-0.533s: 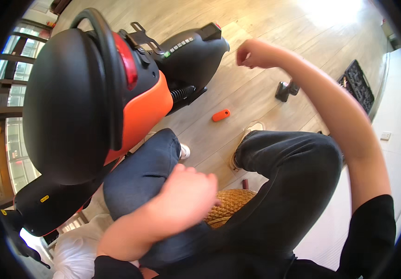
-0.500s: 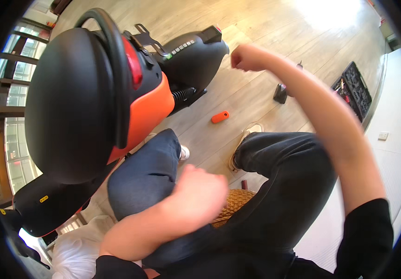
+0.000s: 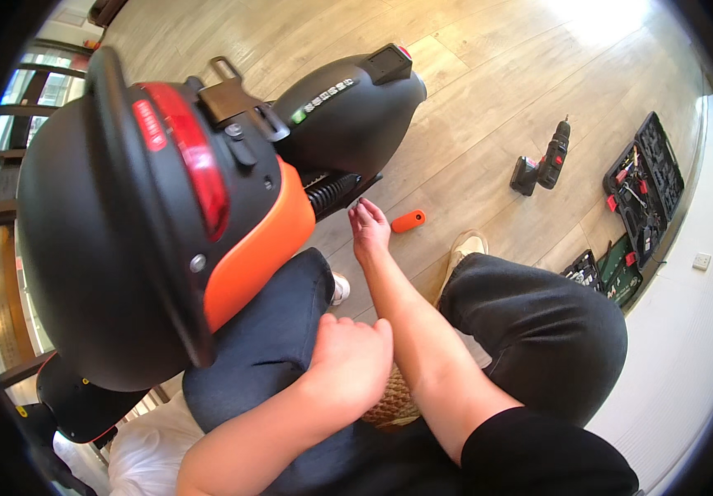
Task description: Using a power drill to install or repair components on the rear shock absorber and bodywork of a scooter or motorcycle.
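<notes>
A black-and-orange scooter-like vehicle [image 3: 84, 240] fills the left side, with a red tail light [image 3: 191, 157], a metal bracket [image 3: 224, 103] and a coil spring [image 3: 327, 194]. My right hand [image 3: 369, 227] reaches to the black underside beside the spring, fingertips pinched around something too small to make out. My left hand [image 3: 348, 364] hovers over my lap near my left knee, fingers curled under and out of sight, so what it holds is hidden. A small orange piece [image 3: 408, 221] lies on the floor just right of my right hand.
A cordless drill [image 3: 551, 165] stands on the wooden floor, with an open black tool case [image 3: 654, 157] and a green case [image 3: 621, 269] along the white wall at right. A white bag [image 3: 150, 446] sits lower left, and woven matting [image 3: 394, 397] shows between my legs.
My right hand has swung down and left from the upper right to the vehicle's underside by the spring. The view has shifted, uncovering the drill and more of the tool cases.
</notes>
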The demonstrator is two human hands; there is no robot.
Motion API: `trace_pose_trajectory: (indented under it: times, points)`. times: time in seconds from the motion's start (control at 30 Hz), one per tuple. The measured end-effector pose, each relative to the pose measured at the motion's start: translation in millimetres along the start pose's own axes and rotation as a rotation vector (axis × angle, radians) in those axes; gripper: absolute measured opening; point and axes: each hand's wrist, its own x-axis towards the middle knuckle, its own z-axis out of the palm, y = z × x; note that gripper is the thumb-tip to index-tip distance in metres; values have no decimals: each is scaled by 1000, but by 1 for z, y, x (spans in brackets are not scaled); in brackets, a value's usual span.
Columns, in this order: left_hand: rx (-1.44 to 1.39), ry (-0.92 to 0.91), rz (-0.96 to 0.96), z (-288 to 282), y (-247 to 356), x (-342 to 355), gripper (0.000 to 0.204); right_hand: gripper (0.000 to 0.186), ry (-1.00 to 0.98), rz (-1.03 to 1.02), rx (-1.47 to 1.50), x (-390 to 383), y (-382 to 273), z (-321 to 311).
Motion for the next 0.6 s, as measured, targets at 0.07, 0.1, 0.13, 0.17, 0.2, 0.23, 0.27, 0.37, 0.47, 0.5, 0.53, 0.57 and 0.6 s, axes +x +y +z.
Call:
trace_pose_trajectory:
  times: [0.07,0.1,0.13,0.17,0.2,0.23,0.27,0.37,0.47,0.5,0.53,0.57,0.6]
  points:
    - [-27,3,31,-2,-5,2,47,24,-11,-14,49,0,9,10]
    - [-37,-41,23,-7,-6,5,46,24,-4,-13,36,1,8,10]
    - [-33,-53,24,-10,-8,9,46,23,2,-11,23,3,8,9]
    - [-31,-30,32,-13,-9,12,46,23,14,-5,29,2,9,9]
    - [-28,-7,39,-15,-9,15,45,23,6,-21,25,1,10,10]
    - [-17,14,49,-19,-7,18,45,22,-3,-38,20,1,9,10]
    - [-15,1,50,-20,-5,23,45,22,8,-32,25,1,8,8]
    - [-36,31,89,-15,2,36,45,20,-25,-79,-224,2,-1,4]
    - [-49,-4,68,-15,6,43,45,20,-59,-87,-311,0,1,9]
    - [-47,-29,65,-16,7,45,45,20,-60,-85,-305,2,1,10]
    - [-46,-53,61,-16,8,46,44,20,-59,-85,-302,3,1,12]
    - [-47,-54,62,-15,7,48,44,19,-34,-78,-293,3,2,15]
    - [-58,-67,68,-14,6,49,44,17,-9,-71,-284,2,2,16]
